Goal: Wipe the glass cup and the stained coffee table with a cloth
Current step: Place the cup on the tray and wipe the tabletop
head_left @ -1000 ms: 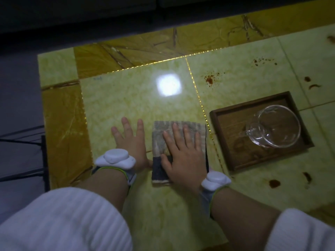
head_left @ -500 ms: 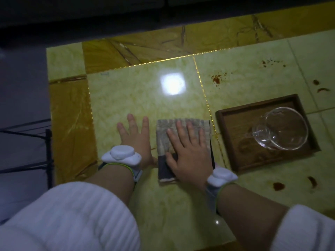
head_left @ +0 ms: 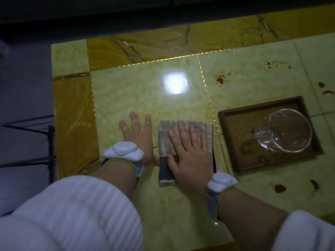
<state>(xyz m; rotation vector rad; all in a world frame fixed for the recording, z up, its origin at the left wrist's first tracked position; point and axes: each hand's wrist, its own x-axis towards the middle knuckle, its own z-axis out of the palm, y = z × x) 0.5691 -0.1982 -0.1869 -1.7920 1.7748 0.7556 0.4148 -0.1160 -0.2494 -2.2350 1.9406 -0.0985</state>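
Both hands lie flat with straight fingers, side by side and slightly apart: the right hand [head_left: 190,154] presses down on the folded cloth [head_left: 165,140], covering most of it, while the left hand [head_left: 138,137] rests palm-down on the bare desk [head_left: 126,95] just beside the cloth's left edge. Each wrist carries a white band with a rounded puck, and white ribbed sleeves cover the forearms. To the right of the cloth, a dark wooden tray [head_left: 235,142] sits on the glossy yellow-green desk and holds the glass cup [head_left: 284,131], which stands upright in its right half, handle pointing left. Brown stains [head_left: 219,79] dot the desk beyond the tray, and more stains [head_left: 280,188] lie near its front right corner.
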